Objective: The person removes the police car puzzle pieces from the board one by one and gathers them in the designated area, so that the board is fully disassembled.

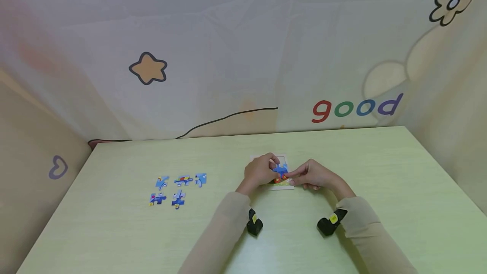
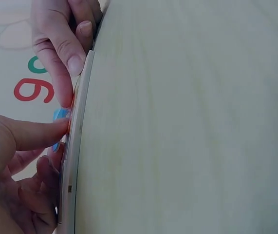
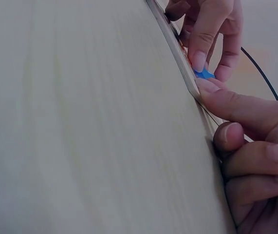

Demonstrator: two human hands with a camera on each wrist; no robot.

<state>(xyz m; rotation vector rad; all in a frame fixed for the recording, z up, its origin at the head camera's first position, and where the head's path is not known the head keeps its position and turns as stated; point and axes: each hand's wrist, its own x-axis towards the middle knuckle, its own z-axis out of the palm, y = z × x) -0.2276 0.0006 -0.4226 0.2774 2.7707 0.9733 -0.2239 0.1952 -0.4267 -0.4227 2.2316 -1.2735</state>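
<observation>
A small puzzle board [image 1: 281,187] with a pale frame lies on the table, partly hidden under both hands. My left hand [image 1: 261,170] reaches over its left side and pinches a blue puzzle piece [image 1: 280,169] between thumb and fingers, low against the board. In the right wrist view a blue tip of that piece [image 3: 204,74] shows beside the left thumb. My right hand [image 1: 313,174] is at the board's right side. Its extended index finger touches the red and blue picture area, its thumb lies by the frame, and the other fingers are bent.
Several loose puzzle pieces, among them a blue one with a multicoloured top [image 1: 184,180], lie on the table [image 1: 114,223] to the left. A printed curtain [image 1: 228,54] hangs along the table's back edge. Black wrist cameras [image 1: 255,223] are strapped on both sleeves.
</observation>
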